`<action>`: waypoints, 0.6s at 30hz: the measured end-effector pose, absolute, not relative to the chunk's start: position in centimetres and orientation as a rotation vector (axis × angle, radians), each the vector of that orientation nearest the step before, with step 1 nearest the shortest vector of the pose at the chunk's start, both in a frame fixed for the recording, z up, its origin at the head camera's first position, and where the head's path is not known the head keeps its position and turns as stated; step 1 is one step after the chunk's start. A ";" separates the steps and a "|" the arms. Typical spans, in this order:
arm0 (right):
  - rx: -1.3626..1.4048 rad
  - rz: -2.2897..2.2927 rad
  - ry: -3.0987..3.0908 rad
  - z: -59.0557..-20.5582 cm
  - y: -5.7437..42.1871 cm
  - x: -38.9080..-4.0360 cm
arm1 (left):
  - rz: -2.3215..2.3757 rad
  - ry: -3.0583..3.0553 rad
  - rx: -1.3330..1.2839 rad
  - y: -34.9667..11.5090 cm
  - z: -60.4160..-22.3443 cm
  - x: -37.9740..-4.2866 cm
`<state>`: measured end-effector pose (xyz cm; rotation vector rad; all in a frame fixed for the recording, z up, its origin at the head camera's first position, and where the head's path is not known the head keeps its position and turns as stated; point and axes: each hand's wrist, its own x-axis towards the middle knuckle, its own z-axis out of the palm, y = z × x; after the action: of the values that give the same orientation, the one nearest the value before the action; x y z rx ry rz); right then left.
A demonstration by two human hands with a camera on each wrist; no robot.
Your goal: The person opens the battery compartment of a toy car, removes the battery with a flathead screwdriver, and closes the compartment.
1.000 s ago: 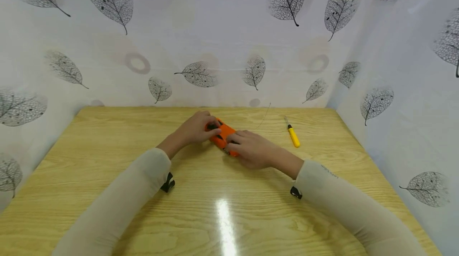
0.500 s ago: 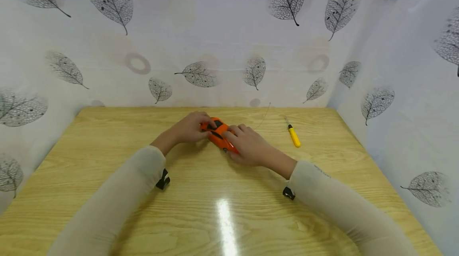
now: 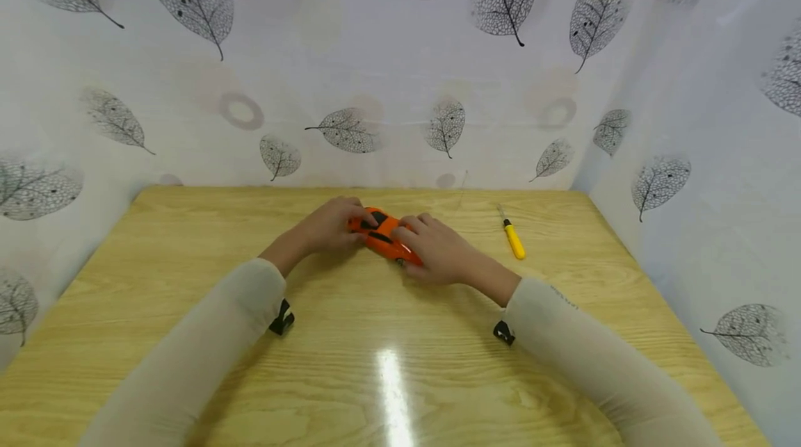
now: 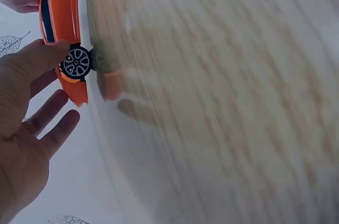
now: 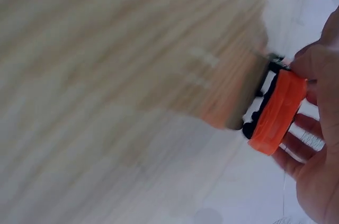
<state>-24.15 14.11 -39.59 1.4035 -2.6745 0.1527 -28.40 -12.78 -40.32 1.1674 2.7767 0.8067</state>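
Observation:
An orange toy car (image 3: 389, 244) with dark windows sits wheels down on the wooden table, between both hands. My left hand (image 3: 332, 226) holds its left end, thumb by a black spoked wheel (image 4: 77, 62) and the other fingers along the far side. At the opposite end my right hand (image 3: 439, 252) grips the body, thumb on the near side and fingers over the top. In the right wrist view, that orange end (image 5: 279, 110) of the car shows, with black trim low down close to the tabletop. Part of the roof is hidden under the fingers.
A screwdriver with a yellow handle (image 3: 514, 241) lies to the right of the right hand. A thin wire-like line (image 3: 463, 191) rises behind the car. The table (image 3: 188, 238) meets a pale leaf-patterned curtain (image 3: 375, 71) at the back and sides.
The car was tilted with its top toward the head camera and now sits more level, its near side showing. Both hands have shifted slightly left; the wire-like line swung upright.

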 end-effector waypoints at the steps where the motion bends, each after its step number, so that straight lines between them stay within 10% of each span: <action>1: 1.414 0.157 -2.684 -39.6 14.3 -24.3 | 0.794 2.778 1.167 -12.7 -40.3 -28.3; 18: 1.499 0.234 -2.717 -39.2 16.0 -25.8 | 0.693 2.817 1.058 -11.0 -39.4 -25.4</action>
<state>-25.84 16.02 -39.24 1.4986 -2.7174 0.2337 -25.43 -11.05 -39.42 1.0585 2.8175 0.6931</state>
